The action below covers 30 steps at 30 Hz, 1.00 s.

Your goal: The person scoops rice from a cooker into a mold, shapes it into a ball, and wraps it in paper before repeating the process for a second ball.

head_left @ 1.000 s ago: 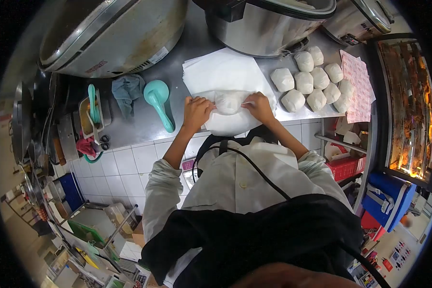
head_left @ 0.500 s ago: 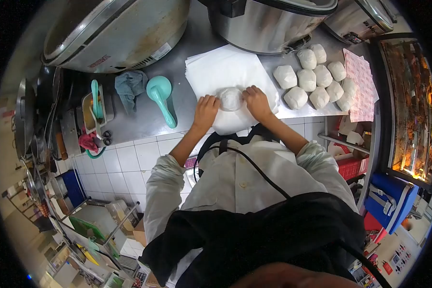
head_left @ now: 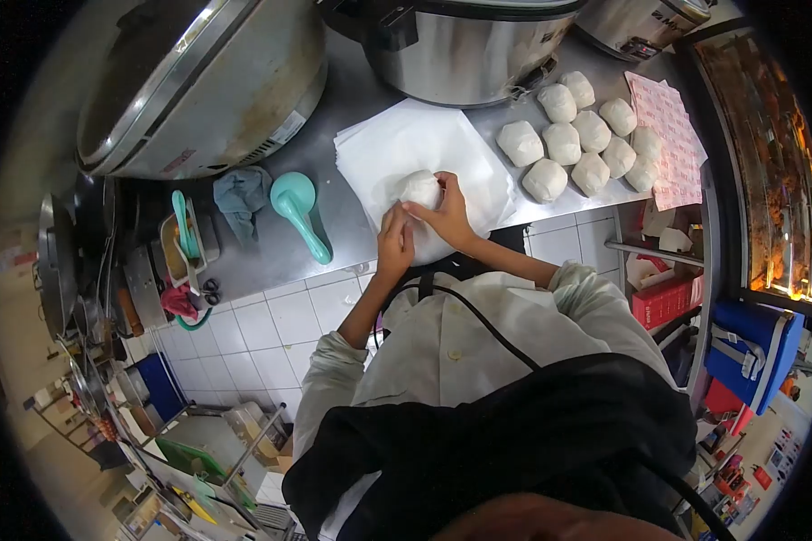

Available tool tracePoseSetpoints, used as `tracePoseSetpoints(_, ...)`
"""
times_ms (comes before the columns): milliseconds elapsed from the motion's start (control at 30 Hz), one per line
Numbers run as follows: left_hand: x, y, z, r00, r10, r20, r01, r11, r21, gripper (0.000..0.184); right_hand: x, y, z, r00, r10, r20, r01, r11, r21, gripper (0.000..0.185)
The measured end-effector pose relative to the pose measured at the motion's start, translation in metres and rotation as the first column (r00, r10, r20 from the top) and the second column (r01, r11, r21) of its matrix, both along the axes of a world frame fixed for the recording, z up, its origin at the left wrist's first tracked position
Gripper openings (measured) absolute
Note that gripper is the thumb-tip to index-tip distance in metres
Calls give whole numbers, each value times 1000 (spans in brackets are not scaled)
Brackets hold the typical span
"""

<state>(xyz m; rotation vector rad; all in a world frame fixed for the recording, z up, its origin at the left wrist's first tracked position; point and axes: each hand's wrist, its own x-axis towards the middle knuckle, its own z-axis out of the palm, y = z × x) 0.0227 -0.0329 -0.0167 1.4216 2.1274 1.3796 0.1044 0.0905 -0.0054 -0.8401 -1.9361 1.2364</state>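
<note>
A round bundle wrapped in white paper (head_left: 419, 188) sits on a stack of white paper sheets (head_left: 370, 135) at the counter's front; its contents are hidden. My right hand (head_left: 448, 216) curls round the bundle's right side, thumb across the front. Close against the front left is my left hand (head_left: 394, 242), its fingers bent together at the paper. Several finished-looking paper-wrapped bundles (head_left: 563, 144) of the same kind stand grouped to the right of the stack.
Behind the stack stand large steel rice cookers (head_left: 465, 59). A turquoise scoop (head_left: 298, 212) and a grey-blue cloth (head_left: 241, 200) lie to the left, beside a metal container (head_left: 185, 248) with a turquoise-handled utensil. Pink printed paper (head_left: 668, 135) and a lit glass cabinet (head_left: 776, 171) are at right.
My hands have gone from opposite sides of the bundle to its front and right side. The bundle now looks rounder and more upright. The whole view has turned slightly.
</note>
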Motion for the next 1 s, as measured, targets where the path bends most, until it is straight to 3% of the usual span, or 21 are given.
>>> tracePoseSetpoints(33, 5, 5, 1, 958, 24, 284, -45, 997, 67, 49, -2, 2, 3, 995, 61, -79, -68, 994, -88, 70)
tracePoseSetpoints(67, 8, 12, 3, 960, 19, 278, -40, 997, 69, 49, -4, 6, 6, 980, 113, -163, -140, 976, -168, 69)
tracePoseSetpoints(133, 14, 29, 26, 839, -69, 539, -114, 947, 299, 60, 2, 6, 33, 975, 149, -163, -185, 953, -240, 71)
tracePoseSetpoints(167, 10, 33, 25, 838, -125, 531, -46, 954, 297, 68, 6, 7, 45, 968, 192, -159, -234, 921, -311, 72)
tracePoseSetpoints(300, 15, 59, 49, 708, -217, 672, -24, 944, 329, 66, 17, 30, 61, 968, 169, -183, -226, 906, -359, 77)
tracePoseSetpoints(367, 19, 67, 54, 505, -288, 813, 15, 945, 325, 65, 24, 41, 58, 980, 167, -112, -176, 982, -70, 82)
tracePoseSetpoints(400, 22, 71, 58, 501, -297, 813, 26, 944, 328, 65, 28, 47, 63, 982, 156, -111, -164, 984, -67, 82)
tracePoseSetpoints(467, 28, 82, 65, 321, -287, 902, 68, 957, 281, 65, 37, 64, 74, 989, 142, -50, -131, 976, 172, 78)
tracePoseSetpoints(500, 30, 89, 70, 316, -296, 901, 79, 955, 286, 65, 42, 69, 80, 990, 130, -47, -120, 977, 177, 78)
tracePoseSetpoints(567, 34, 102, 78, 424, -390, 817, 260, 917, 302, 66, 53, 77, 90, 991, 135, 22, -123, 952, -279, 79)
tracePoseSetpoints(600, 37, 108, 77, 419, -398, 816, 268, 913, 308, 66, 57, 85, 89, 992, 126, 24, -115, 955, -274, 79)
tracePoseSetpoints(667, 46, 117, 75, 627, -390, 674, 299, 920, 254, 71, 68, 104, 83, 999, 15, 35, -1, 929, -369, 75)
tracePoseSetpoints(700, 43, 115, 89, 663, -329, 673, 316, 937, 147, 65, 76, 121, 83, 998, 35, -45, -53, 861, -505, 78)
tracePoseSetpoints(733, 35, 113, 95, 664, -334, 669, 316, 936, 153, 65, 83, 142, 75, 994, -33, 104, 61, 960, -273, 82)
tracePoseSetpoints(767, 25, 111, 100, 778, -222, 588, 211, 973, 88, 59, 88, 168, 75, 955, -153, 253, 181, 979, -91, 85)
tracePoseSetpoints(800, 13, 105, 104, 867, -98, 489, 91, 995, 37, 53, 96, 198, 76, 955, -210, 208, 250, 950, -189, 87)
tracePoseSetpoints(867, -17, 82, 98, 967, 214, 140, -219, 975, 22, 42, 107, 255, 105, 909, -390, 145, 408, 903, -135, 86)
tracePoseSetpoints(900, -36, 64, 92, 934, 353, -55, -353, 935, 18, 41, 119, 298, 97, 884, -413, 219, 448, 883, -141, 85)
tracePoseSetpoints(933, -52, 45, 85, 845, 476, -245, -481, 876, 41, 41, 128, 347, 70, 874, -466, 136, 477, 877, -54, 85)
tracePoseSetpoints(967, -62, 29, 81, 749, 597, -286, -605, 793, 71, 42, 133, 385, 56, 765, -607, 216, 557, 791, 252, 87)
tracePoseSetpoints(1000, -69, 15, 79, 635, 704, -319, -714, 692, 107, 42, 134, 399, 72, 795, -572, 204, 580, 814, 21, 93)
